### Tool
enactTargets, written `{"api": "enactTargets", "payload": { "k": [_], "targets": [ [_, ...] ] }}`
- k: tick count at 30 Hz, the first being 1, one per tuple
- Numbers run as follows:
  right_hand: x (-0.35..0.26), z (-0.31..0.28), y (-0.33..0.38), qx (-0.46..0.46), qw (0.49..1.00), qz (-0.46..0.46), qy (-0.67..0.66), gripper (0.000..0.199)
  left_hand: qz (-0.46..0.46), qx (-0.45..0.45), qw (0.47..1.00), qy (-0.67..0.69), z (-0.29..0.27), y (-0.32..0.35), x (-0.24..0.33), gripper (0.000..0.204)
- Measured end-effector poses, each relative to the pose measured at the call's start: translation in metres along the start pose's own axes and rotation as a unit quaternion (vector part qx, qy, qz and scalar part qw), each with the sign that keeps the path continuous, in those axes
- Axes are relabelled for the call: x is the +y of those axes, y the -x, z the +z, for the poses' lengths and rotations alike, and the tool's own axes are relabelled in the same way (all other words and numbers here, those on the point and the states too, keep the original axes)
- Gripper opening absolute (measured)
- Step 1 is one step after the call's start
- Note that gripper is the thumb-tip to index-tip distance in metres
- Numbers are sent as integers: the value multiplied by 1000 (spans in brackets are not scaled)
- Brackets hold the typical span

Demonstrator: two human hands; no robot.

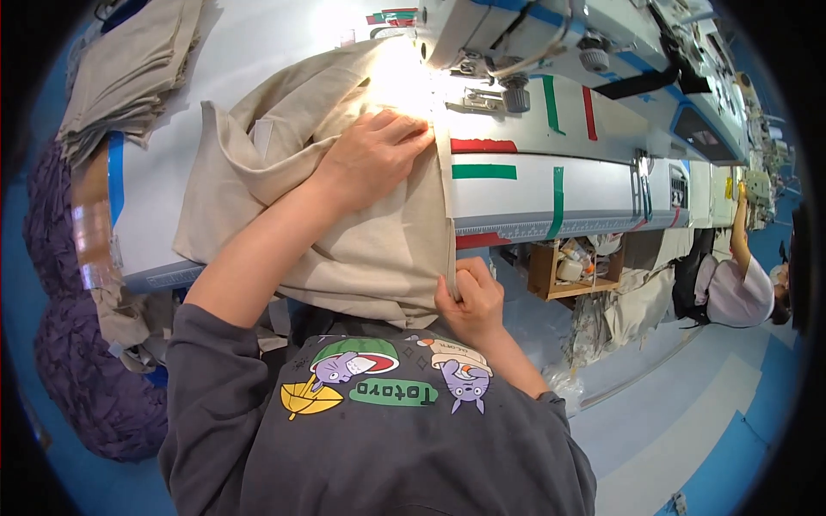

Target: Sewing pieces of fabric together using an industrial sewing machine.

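White worktop [146,206] bears beige woven cloth [361,236], its edge meeting the white sewing machine [465,30] at one o'clock. Left hand [374,155] presses at eleven, grip unclear; right hand [471,301] pinches the edge at four. Edge between them apparently remains; stitching can't be seen.

Bright; white glare — on beige cloth [379,236]; edges bowed; corners black

Left fingers [403,131] bent forward, right fingers [471,279] pinched
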State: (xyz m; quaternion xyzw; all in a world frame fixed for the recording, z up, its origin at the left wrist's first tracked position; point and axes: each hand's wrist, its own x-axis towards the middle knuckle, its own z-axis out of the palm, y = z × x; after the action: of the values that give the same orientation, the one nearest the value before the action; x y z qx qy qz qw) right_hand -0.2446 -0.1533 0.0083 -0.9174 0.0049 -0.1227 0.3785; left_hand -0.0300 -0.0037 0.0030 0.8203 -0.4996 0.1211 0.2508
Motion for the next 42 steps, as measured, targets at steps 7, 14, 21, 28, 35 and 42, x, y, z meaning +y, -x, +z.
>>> {"api": "enactTargets", "payload": {
  "k": [7, 14, 21, 28, 35, 42],
  "targets": [
    [5, 5, -11, 32, 998, 11, -55, 30, 16, 1, 1000, 2, 3, -5, -12, 30],
    [7, 3, -21, 25, 998, 16, -50, 30, -2, 27, 999, 18, 0, -11, -16, 29],
    [8, 4, -21, 21, 998, 27, -56, 29, -20, -28, 999, -37, -5, -3, -7, 36],
    [6, -22, -54, 15, 990, -39, -134, 11, -25, -52, 997, -42, -4, -2, -8, 46],
    [41, -1, -161, 40, 978, -155, 135, 29, -36, -51, 998, -9, -6, -1, -9, 48],
    [88, -37, -169, -29, 996, -51, -60, 6, -27, -67, 997, -8, -6, 0, -11, 49]
  ]
}}
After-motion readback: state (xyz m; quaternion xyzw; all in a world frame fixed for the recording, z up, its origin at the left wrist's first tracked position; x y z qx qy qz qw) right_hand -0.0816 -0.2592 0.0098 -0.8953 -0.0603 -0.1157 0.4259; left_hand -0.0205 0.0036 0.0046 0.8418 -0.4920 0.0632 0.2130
